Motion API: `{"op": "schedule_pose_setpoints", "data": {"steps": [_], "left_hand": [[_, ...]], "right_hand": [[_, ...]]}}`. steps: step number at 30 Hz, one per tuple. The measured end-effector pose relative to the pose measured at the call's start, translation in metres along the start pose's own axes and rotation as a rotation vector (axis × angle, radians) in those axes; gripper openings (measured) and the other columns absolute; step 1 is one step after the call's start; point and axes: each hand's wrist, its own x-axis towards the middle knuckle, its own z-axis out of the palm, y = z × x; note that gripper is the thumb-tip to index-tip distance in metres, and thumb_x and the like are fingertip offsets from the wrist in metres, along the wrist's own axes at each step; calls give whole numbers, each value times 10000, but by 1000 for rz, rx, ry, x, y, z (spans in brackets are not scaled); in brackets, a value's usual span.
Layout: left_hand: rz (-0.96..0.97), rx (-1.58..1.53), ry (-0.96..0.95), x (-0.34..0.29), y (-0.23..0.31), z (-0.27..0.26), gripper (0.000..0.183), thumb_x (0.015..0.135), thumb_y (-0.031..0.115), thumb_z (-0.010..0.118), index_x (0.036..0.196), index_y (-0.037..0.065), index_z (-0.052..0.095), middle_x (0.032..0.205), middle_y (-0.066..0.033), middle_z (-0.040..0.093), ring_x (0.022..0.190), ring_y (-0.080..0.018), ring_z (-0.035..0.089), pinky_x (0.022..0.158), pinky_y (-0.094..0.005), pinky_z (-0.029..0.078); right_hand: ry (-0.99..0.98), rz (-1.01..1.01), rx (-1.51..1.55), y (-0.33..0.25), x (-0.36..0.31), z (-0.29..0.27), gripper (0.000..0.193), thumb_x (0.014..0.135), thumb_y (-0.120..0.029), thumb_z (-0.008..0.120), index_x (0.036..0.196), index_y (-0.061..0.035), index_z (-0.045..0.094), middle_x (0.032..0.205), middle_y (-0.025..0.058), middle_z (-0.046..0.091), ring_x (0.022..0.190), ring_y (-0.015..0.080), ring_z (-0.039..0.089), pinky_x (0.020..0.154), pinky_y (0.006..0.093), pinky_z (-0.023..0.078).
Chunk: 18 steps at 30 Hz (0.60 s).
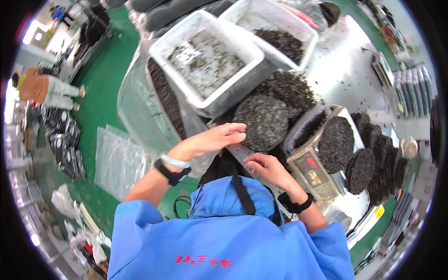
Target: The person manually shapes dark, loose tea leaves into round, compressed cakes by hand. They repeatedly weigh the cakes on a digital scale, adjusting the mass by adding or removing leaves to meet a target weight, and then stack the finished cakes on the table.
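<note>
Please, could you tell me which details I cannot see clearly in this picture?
All in the head view:
Left hand: its palm side, hidden by the hand itself.
Right hand: its palm, hidden by its curled fingers.
Scale: its panel markings, too small and blurred.
Far person in brown top: hands, too small.
Black object at right edge: cut off by the dark lens rim.

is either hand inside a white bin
No, the left hand and the right hand are both outside the white bins.

Glare-lit metal table [347,65]; green floor [100,100] on either side of it; bright window-like patch [31,32] far to its left.
</note>
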Motion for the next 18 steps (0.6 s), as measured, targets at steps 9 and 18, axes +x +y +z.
{"op": "schedule_pose_setpoints", "data": {"steps": [9,18], "left_hand": [[144,619,695,110,-43,53,843,645,342,848,1207,-99,402,1267,-263,409,1190,-422,412,979,-452,391],[264,416,660,104,-30,26,564,652,223,857,984,-27,477,901,-123,552,794,-243,553,734,-351,470]], "right_hand": [[562,37,157,67,-72,-30,201,928,-157,602,1070,-26,659,799,36,665,699,89,606,629,258,491],[741,-229,82,51,-51,-51,196,904,-174,589,994,-10,646,943,167,657,876,335,646,758,381,514]]}}
